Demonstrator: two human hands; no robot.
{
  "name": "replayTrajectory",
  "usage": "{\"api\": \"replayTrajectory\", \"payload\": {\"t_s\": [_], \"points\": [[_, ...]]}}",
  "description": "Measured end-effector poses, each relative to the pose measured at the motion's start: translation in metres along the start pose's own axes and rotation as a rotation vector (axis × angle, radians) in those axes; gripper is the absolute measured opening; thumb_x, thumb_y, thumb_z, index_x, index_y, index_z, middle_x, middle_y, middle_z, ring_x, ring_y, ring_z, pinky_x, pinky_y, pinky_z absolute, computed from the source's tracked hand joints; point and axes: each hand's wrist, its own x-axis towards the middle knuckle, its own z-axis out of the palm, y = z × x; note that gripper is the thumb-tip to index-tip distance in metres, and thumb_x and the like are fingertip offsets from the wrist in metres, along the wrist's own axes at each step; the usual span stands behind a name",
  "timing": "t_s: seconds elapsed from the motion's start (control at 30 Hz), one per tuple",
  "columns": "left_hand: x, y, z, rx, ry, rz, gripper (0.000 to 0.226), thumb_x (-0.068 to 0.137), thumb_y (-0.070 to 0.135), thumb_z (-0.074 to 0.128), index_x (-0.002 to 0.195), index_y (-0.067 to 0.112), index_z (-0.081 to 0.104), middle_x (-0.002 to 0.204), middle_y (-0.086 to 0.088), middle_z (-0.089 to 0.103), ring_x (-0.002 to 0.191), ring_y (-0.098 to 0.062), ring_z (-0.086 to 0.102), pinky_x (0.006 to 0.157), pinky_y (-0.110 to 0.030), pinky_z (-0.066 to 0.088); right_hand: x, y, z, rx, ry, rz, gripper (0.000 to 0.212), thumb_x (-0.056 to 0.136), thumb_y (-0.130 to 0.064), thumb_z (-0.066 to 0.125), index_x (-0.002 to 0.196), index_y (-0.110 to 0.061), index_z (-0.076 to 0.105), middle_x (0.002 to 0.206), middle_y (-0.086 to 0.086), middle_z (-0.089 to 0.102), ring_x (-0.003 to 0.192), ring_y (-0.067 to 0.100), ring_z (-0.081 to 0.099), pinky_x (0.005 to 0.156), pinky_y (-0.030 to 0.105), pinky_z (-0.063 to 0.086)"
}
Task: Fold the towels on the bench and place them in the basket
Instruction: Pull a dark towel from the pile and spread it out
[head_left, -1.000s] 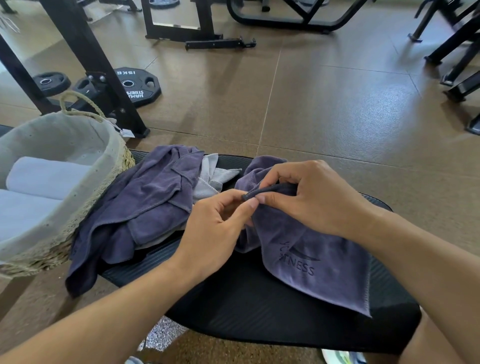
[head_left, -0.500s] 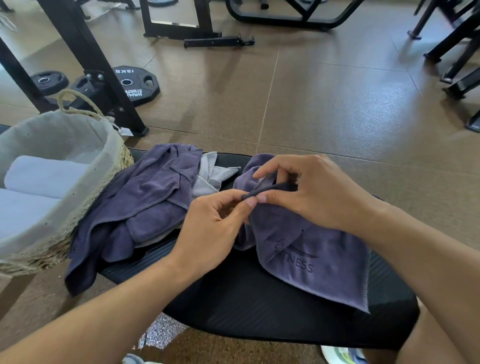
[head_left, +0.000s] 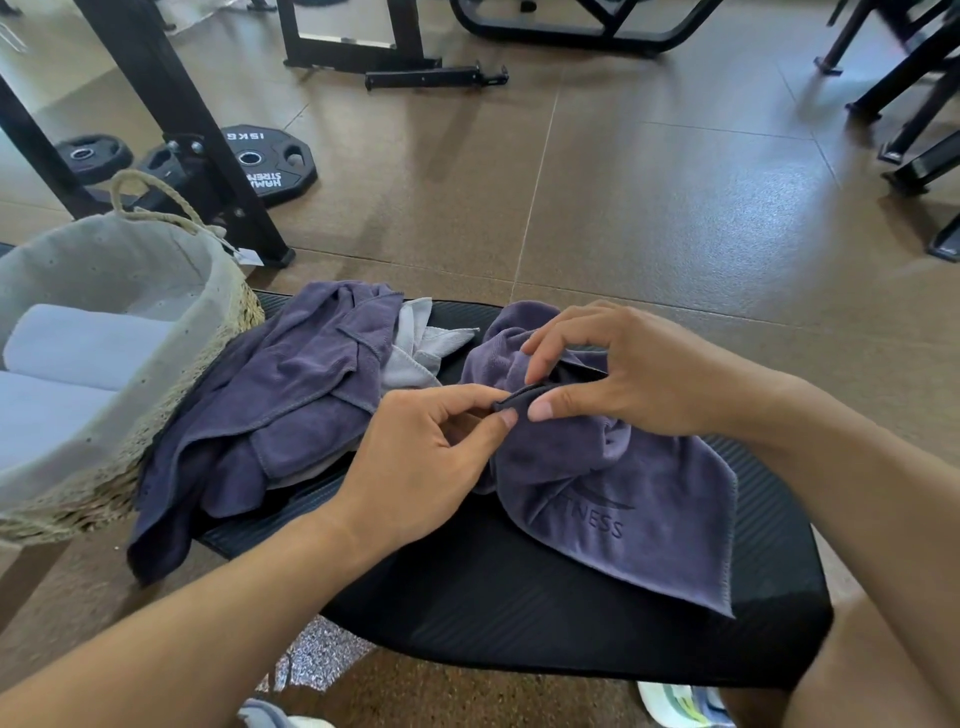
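A purple towel (head_left: 618, 499) with a fitness logo lies crumpled on the right part of the black bench (head_left: 519, 613). My left hand (head_left: 421, 467) pinches its corner edge between thumb and forefinger. My right hand (head_left: 623, 374) pinches the same edge just to the right. A heap of dark purple towels (head_left: 270, 410) and a light grey towel (head_left: 415, 353) lies on the bench's left part. The woven basket (head_left: 156, 395) with a grey liner stands at the left, with two folded light towels (head_left: 78, 343) inside.
Weight plates (head_left: 270, 161) and black rack legs (head_left: 171, 114) stand on the brown floor behind the basket. More machine frames (head_left: 914, 104) line the far right. My shoes (head_left: 680, 706) show below the bench's near edge.
My right hand's fingers have lifted and spread a little while thumb and forefinger keep the towel edge. The left hand stays on the corner. The towel has barely shifted.
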Motion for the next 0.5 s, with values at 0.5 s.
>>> {"api": "replayTrajectory", "payload": {"t_s": [0.5], "points": [[-0.0001,0.0006,-0.0022,0.088,-0.009,0.063,0.029,0.091,0.012,0.072,0.091,0.041,0.075,0.078,0.015,0.075,0.069,-0.004,0.07,0.069,-0.031,0.058,0.0021,0.0,0.0028,0.024,-0.026,0.08,0.018,0.078,-0.051,0.078,0.088,-0.038,0.073,0.094,-0.01,0.074,0.096,0.012,0.067,0.091,0.046,0.051]]}}
